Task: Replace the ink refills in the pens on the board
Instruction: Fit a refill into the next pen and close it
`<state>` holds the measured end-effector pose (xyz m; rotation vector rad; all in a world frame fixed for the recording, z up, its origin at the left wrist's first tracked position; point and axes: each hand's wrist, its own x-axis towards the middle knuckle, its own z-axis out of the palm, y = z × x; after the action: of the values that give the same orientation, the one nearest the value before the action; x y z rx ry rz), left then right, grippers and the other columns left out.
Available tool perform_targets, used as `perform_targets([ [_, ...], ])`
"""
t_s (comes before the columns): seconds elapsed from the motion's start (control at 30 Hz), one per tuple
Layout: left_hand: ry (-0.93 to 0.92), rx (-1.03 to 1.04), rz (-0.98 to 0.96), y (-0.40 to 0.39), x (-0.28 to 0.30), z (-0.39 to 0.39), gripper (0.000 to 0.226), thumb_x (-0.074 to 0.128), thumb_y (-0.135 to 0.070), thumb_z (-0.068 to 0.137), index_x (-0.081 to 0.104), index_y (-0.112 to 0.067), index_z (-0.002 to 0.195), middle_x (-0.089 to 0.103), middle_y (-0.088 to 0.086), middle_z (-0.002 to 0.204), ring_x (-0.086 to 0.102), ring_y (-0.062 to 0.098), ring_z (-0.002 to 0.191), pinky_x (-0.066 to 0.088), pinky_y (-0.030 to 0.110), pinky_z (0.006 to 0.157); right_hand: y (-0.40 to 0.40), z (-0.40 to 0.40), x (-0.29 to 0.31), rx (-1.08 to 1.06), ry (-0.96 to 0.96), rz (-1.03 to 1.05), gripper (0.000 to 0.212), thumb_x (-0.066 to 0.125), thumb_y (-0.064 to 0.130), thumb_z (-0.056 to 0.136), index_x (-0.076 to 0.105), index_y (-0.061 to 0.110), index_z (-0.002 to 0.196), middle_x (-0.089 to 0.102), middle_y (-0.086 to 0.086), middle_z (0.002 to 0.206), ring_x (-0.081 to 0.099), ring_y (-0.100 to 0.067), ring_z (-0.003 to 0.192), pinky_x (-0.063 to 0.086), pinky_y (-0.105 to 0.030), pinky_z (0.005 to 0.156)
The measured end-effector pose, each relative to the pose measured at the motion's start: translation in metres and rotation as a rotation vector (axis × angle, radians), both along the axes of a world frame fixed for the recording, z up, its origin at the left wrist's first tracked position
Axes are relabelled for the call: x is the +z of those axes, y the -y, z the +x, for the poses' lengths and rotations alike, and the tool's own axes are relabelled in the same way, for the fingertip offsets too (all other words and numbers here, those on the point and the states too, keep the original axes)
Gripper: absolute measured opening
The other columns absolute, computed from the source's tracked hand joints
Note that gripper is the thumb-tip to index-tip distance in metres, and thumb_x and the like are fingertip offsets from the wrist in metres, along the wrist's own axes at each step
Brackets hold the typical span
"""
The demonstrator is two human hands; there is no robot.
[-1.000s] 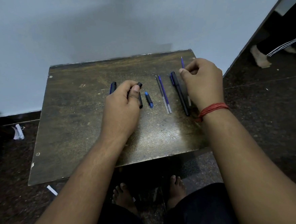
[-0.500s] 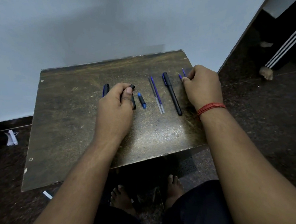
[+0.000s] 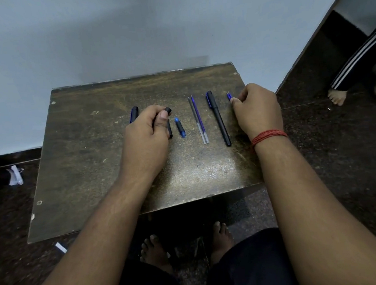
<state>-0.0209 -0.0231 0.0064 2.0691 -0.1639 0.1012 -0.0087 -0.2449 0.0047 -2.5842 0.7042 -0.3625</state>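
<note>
The two loose refills (image 3: 199, 120) lie side by side just right of the frame's centre, one dark, one purple, both thin clear-ended plastic tubes with their long axes running from the upper frame down toward the person, tilted slightly rightward. They sit between the two hands, a little nearer the right hand (image 3: 257, 108) than the left hand (image 3: 147, 131). Just right of them a capped black pen (image 3: 218, 118) with a blue clip lies parallel, and right of that a pair of blue refill tips (image 3: 229, 95) pokes out from the right hand, which is curled shut on them at its fingertips. Left of the loose refills rests a short blue-and-black pen section (image 3: 180, 127), apart from everything. The left hand is closed around a black pen barrel (image 3: 169, 121), thumb pressed near its upper end; another dark blue pen (image 3: 134, 113) shows just beyond its knuckles. All lie on a worn, scuffed brown counter (image 3: 83, 149) with a matte, speckled surface. A red thread band (image 3: 267, 135) circles the right wrist. Judging by this, the held barrel probably takes a refill next, so matching their axes matters.
</note>
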Motion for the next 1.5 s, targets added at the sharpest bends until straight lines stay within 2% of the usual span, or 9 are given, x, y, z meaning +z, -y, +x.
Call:
perform_targets([
  [0.13, -0.012, 0.009, -0.012, 0.000, 0.000, 0.000, 0.018, 0.048, -0.027, 0.104, 0.064, -0.031, 0.098, 0.063, -0.004, 0.072, 0.060, 0.014, 0.072, 0.041, 0.019, 0.057, -0.013, 0.001, 0.007, 0.050, 0.077, -0.022, 0.019, 0.061, 0.033, 0.096, 0.063, 0.014, 0.091, 0.066, -0.005, 0.096, 0.058, -0.023, 0.091, 0.038, -0.029, 0.072],
  [0.2, -0.015, 0.012, -0.014, -0.001, 0.001, 0.001, 0.017, 0.048, -0.028, 0.104, 0.064, -0.032, 0.098, 0.064, -0.003, 0.072, 0.060, 0.014, 0.074, 0.041, 0.016, 0.057, -0.027, 0.003, 0.010, 0.122, 0.091, -0.040, 0.018, 0.061, 0.032, 0.095, 0.064, 0.015, 0.091, 0.066, -0.004, 0.095, 0.057, -0.023, 0.090, 0.039, -0.029, 0.072],
  [0.3, -0.019, 0.010, -0.020, -0.001, 0.001, 0.002, 0.018, 0.048, -0.028, 0.104, 0.063, -0.033, 0.098, 0.064, -0.002, 0.073, 0.061, 0.015, 0.074, 0.043, 0.022, 0.060, -0.046, 0.004, 0.008, 0.217, 0.080, -0.118, 0.017, 0.060, 0.032, 0.096, 0.064, 0.016, 0.092, 0.067, -0.004, 0.097, 0.059, -0.027, 0.098, 0.044, -0.034, 0.078],
  [0.53, -0.022, 0.023, -0.025, -0.001, 0.001, 0.002, 0.018, 0.049, -0.029, 0.104, 0.065, -0.032, 0.100, 0.068, 0.000, 0.076, 0.063, 0.017, 0.073, 0.047, 0.028, 0.064, -0.060, 0.003, 0.000, 0.288, 0.015, -0.199, 0.017, 0.057, 0.032, 0.097, 0.064, 0.016, 0.097, 0.065, -0.002, 0.099, 0.055, -0.025, 0.105, 0.038, -0.030, 0.077],
  [0.73, -0.028, 0.026, -0.039, -0.002, 0.002, 0.002, 0.018, 0.049, -0.027, 0.104, 0.065, -0.031, 0.097, 0.067, 0.003, 0.075, 0.061, 0.016, 0.072, 0.042, 0.023, 0.058, -0.062, 0.003, -0.001, 0.266, -0.043, -0.216, 0.016, 0.057, 0.029, 0.096, 0.065, 0.015, 0.094, 0.066, -0.004, 0.099, 0.055, -0.028, 0.106, 0.048, -0.038, 0.084],
  [1.1, -0.023, 0.020, -0.065, -0.001, 0.004, 0.001, 0.018, 0.049, -0.026, 0.104, 0.065, -0.029, 0.098, 0.066, 0.003, 0.074, 0.060, 0.015, 0.073, 0.043, 0.023, 0.060, -0.074, 0.003, 0.001, 0.220, -0.137, -0.344, 0.016, 0.054, 0.027, 0.094, 0.065, 0.016, 0.094, 0.068, -0.005, 0.102, 0.054, -0.031, 0.110, 0.042, -0.042, 0.089],
  [1.2, -0.025, 0.023, -0.066, -0.002, 0.005, 0.001, 0.019, 0.048, -0.026, 0.104, 0.066, -0.027, 0.099, 0.067, 0.004, 0.074, 0.060, 0.016, 0.075, 0.042, 0.023, 0.060, -0.076, 0.005, 0.002, 0.201, -0.168, -0.335, 0.015, 0.054, 0.027, 0.094, 0.055, 0.021, 0.080, 0.068, -0.006, 0.097, 0.054, -0.031, 0.110, 0.041, -0.044, 0.090],
  [1.3, -0.018, 0.023, -0.069, -0.001, 0.005, 0.001, 0.019, 0.049, -0.025, 0.104, 0.068, -0.023, 0.100, 0.067, 0.004, 0.074, 0.060, 0.017, 0.075, 0.042, 0.023, 0.060, -0.077, 0.005, 0.005, 0.200, -0.198, -0.304, 0.021, 0.054, 0.029, 0.094, 0.046, 0.020, 0.076, 0.067, -0.007, 0.094, 0.055, -0.032, 0.111, 0.040, -0.045, 0.092],
  [1.5, -0.022, 0.017, -0.060, 0.000, 0.003, 0.001, 0.019, 0.049, -0.025, 0.104, 0.067, -0.024, 0.099, 0.065, 0.000, 0.071, 0.060, 0.017, 0.074, 0.040, 0.017, 0.056, -0.076, 0.005, 0.008, 0.212, -0.226, -0.291, 0.031, 0.055, 0.034, 0.093, 0.044, 0.019, 0.069, 0.049, -0.003, 0.077, 0.057, -0.033, 0.108, 0.040, -0.044, 0.093],
])
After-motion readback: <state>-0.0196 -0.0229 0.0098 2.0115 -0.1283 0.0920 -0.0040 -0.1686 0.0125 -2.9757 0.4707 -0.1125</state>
